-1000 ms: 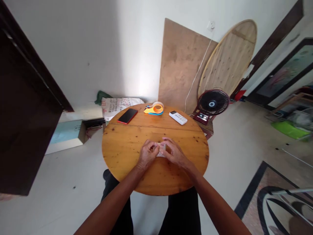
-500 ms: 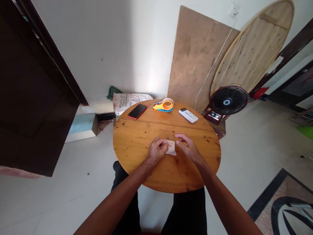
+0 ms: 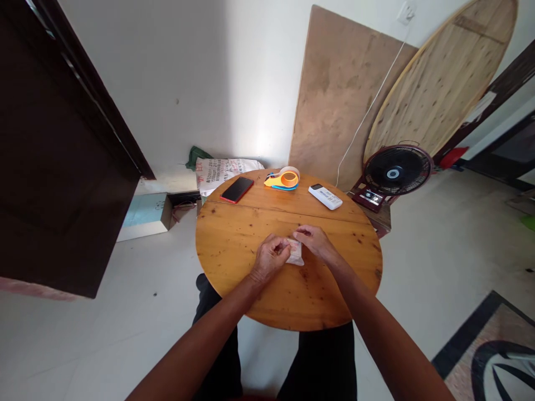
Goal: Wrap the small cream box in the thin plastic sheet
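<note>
A small whitish packet with reddish print (image 3: 296,254) lies on the round wooden table (image 3: 234,239), between my two hands. The fingers of my left hand (image 3: 270,257) are closed in a pinch on the packet's left edge. My right hand (image 3: 314,240) is over its upper right side, with thumb and forefinger close together near its top edge; whether they grip anything is too small to tell. Along the table's far side are a red-edged phone (image 3: 237,190), an orange and blue tape dispenser (image 3: 284,179) and a white device with a dark screen (image 3: 325,197).
A black fan (image 3: 396,171) stands beyond the table's right side. Behind the table, a brown board (image 3: 334,94) and a round wooden top (image 3: 443,83) lean on the wall. A printed sack (image 3: 221,171) and a pale box (image 3: 146,214) are at the left.
My right hand has moved left to the packet's top edge, and its fingers have come closer together. My left hand stays on the packet. The view has shifted slightly.
</note>
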